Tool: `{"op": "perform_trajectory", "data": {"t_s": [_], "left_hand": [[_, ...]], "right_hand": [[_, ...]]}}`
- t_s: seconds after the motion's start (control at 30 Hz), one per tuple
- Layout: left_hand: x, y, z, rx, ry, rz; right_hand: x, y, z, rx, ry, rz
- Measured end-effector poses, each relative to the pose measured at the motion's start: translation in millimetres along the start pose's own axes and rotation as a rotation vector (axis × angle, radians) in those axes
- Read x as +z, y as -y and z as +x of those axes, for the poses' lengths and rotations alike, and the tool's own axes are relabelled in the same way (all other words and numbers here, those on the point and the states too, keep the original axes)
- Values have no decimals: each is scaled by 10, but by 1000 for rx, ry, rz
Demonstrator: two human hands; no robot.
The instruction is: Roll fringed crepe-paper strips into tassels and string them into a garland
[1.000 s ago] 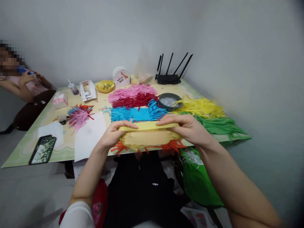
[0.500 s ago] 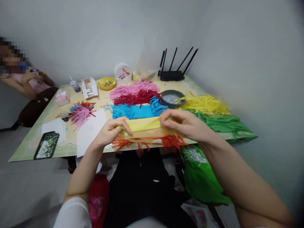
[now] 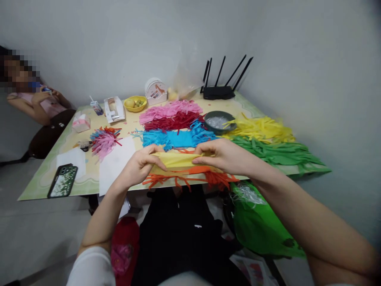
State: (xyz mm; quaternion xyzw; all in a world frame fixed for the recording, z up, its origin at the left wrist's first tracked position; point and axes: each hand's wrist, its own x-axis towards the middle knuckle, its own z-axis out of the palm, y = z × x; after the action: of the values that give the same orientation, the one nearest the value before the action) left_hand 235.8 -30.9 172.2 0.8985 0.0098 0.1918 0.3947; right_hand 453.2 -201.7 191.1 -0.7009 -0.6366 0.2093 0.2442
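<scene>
Yellow paper [image 3: 178,160], pinched between left hand [image 3: 138,167] and right hand [image 3: 226,157], is being folded; even creasing seems needed.

A long, folded piece of yellow paper [image 3: 175,159] is being held level and crosswise, low over the near edge of the table [image 3: 41,178]. The left hand [image 3: 139,165] and right hand [image 3: 222,157] are pinching its two ends. Just under it an orange paper fringe [image 3: 184,174] is lying, its flat band touching the yellow, its thin cut strips straggling over the table's edge.
</scene>
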Motion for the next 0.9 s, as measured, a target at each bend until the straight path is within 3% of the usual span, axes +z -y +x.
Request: {"op": "perform_trajectory", "data": {"t_s": [0.17, 0.3, 0.37, 0.43, 0.6, 0.77, 0.9], "left_hand": [[-190, -161, 20, -8, 308, 73], [-55, -201, 227, -167, 183, 149], [47, -165, 315, -235, 209, 136], [107, -124, 353, -244, 237, 78], [93, -112, 329, -220, 172, -44], [79, -119, 353, -277, 248, -144], [124, -91, 370, -312, 128, -48]], "right_hand": [[-12, 112, -9, -6, -56, -157], [-41, 197, -6, -49, -40, -224], [-59, 203, -20, -58, -39, -202], [-76, 180, -38, -49, -36, -159], [-107, 109, -63, -17, -16, -59], [-90, 138, -84, -34, -65, -66], [-60, 162, -89, -56, -118, -109]]}}
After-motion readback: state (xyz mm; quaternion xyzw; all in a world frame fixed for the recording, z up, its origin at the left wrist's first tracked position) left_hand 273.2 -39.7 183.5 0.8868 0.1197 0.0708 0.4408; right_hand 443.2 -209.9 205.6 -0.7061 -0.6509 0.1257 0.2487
